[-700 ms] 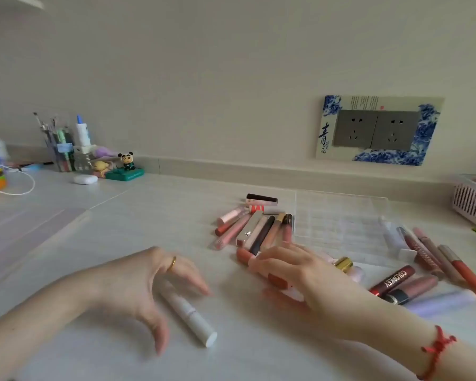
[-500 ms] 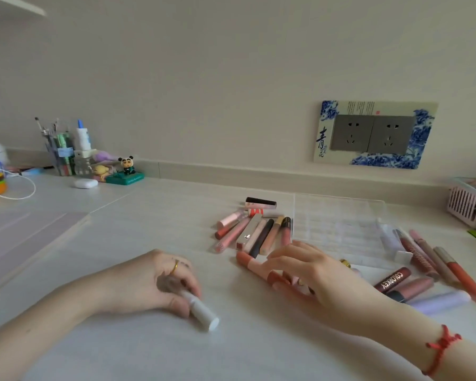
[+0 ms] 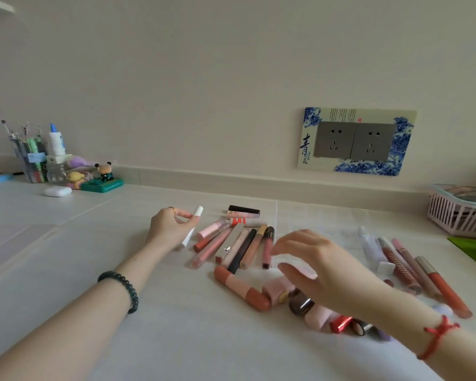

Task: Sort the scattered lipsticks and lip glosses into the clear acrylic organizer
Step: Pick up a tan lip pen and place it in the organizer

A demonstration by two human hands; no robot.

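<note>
Lifted forward, left hand grips one white tube.

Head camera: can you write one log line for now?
left hand: holds white tube | right hand: open, above lipsticks | organizer: behind lipsticks

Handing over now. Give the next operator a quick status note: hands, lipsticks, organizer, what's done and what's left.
Left hand grips a white tube, tilted, just left of the row of lipsticks.
Right hand is open and hovers over the near pile, holding nothing.
Clear organizer lies beyond the right hand, with nothing visibly slotted in it. More tubes lie to its right.
Done: one tube in hand.
Left: place it, then sort everything else.
</note>
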